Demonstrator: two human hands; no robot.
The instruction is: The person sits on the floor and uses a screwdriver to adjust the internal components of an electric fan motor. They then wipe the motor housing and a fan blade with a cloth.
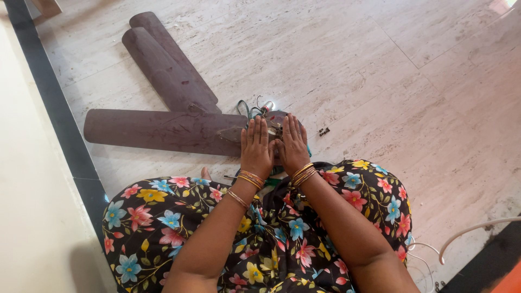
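Note:
A dark brown ceiling fan lies on the tiled floor in front of me. Its motor hub point(278, 117) is mostly hidden under my hands. My left hand point(256, 146) rests flat, fingers together, on the hub where a fan blade point(157, 130) joins it. My right hand point(293, 144) presses flat on the hub beside it, thumbs touching. Neither hand grips anything. Green and white wires point(251, 108) stick out from behind the hub.
Two more fan blades point(168, 68) lie loose on the floor at the upper left. Small dark screws point(324, 131) sit right of the hub. A dark strip point(51, 103) borders the floor on the left. White cables point(467, 230) curve at lower right.

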